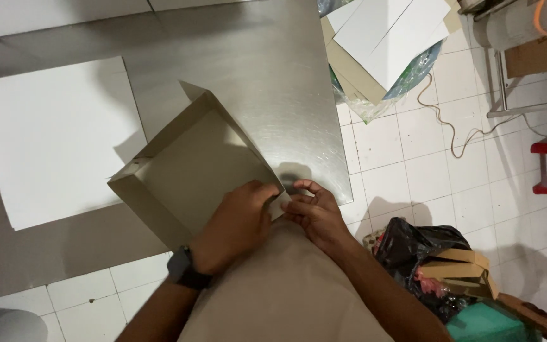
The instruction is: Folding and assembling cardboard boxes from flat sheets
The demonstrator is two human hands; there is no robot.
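Open steel along the desk [273, 82] far edge and right edge; blocked at left by white sheet [52, 139], centre by cardboard tray [185, 164].

Both forearms reach forward from the bottom edge. The left hand [235, 218], wrist banded by a dark watch, curls knuckles-up, fingers pinching. The right hand [314, 212] meets it, fingers bent.

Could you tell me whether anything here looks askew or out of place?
The shallow grey cardboard box tray sits tilted, its near corner pinched between the left hand and right hand at the edge of the brushed metal table. A loose stack of white and grey card sheets overhangs the table's far right corner.
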